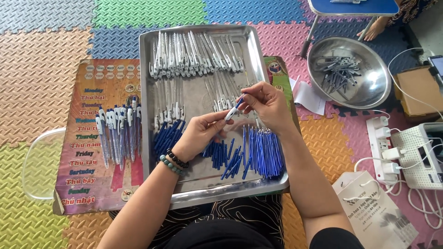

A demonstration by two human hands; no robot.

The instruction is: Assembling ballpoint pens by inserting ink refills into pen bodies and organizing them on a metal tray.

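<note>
A steel tray (258, 50) lies in front of me with rows of white pen barrels (194, 57) at its far end, blue pen parts (168, 136) at the left and thin blue refills (265, 150) at the right. Over the tray's middle, my left hand (198, 133) and my right hand (267, 103) both grip one white and blue pen (234, 109) between the fingertips. My left wrist wears bead bracelets.
Finished blue and white pens (117, 131) lie on a printed sheet (85, 152) left of the tray. A clear lid (39, 163) sits at far left. A steel bowl (374, 92) with grey clips, a power strip (385, 147), cables and a paper bag (376, 212) are on the right.
</note>
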